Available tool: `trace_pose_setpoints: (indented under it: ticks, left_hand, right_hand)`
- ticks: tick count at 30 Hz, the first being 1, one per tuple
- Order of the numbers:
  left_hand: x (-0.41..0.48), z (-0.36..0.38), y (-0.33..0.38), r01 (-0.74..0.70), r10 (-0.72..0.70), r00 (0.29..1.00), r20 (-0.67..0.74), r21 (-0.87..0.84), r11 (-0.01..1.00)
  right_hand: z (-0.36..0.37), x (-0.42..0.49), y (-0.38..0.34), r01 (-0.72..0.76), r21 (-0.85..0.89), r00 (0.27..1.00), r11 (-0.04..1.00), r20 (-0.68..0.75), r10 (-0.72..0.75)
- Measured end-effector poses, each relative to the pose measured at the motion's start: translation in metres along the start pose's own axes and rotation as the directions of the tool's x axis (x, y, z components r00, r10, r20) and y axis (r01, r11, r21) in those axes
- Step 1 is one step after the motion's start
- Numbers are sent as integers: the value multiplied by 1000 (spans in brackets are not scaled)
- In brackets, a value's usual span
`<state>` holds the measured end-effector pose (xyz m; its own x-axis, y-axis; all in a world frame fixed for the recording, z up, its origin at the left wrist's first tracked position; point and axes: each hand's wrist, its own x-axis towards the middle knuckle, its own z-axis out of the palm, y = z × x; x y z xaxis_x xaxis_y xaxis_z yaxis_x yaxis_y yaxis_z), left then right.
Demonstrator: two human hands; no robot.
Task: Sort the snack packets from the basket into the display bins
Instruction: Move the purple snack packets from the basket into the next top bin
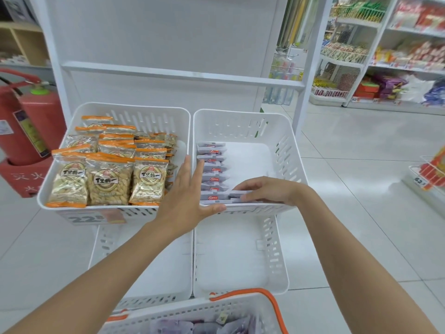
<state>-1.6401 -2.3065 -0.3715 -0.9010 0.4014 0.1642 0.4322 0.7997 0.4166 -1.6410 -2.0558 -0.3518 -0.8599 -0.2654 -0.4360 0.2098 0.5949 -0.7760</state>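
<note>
Centre frame: left hand (190, 189) flat, fingers straight, on white bin (285, 150) rim. Right hand (267, 191) touches front grey packet (214, 197); grip unclear.

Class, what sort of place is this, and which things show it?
Most likely a small grocery shop: shelves of packaged goods, a price tag on the peanut bin, and an orange-handled shopping basket.

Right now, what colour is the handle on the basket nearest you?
Orange: the handle arches over the white basket, seen in the head view.
</note>
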Motion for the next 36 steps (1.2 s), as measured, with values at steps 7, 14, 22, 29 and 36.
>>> trace_pose_setpoints:
  ticks: [7, 14, 22, 29, 36]
  left_hand:
    - [-1, -1, 0, 3, -3, 1000, 7, -42, 999]
    - [-24, -5, 11, -80, 53, 968, -244, -105, 991]
    - [-133, 23, -18, 9, -12, 1000, -17, -210, 978]
    - [-248, 63, -86, 255, -215, 961, 172, -259, 932]
    - [-305, 85, -107, 315, -253, 928, 273, -214, 925]
  right_hand:
    - [3, 6, -4, 49, 52, 988, 997, -147, -41]
    - [53, -37, -24, 338, -15, 690, 941, -676, -259]
    - [188, -87, 18, 206, 34, 850, 978, -501, -162]
    - [300, -85, 115, -169, -169, 982, 971, -114, 151]
    - [363, -76, 161, -202, -515, 974, 833, -19, 225]
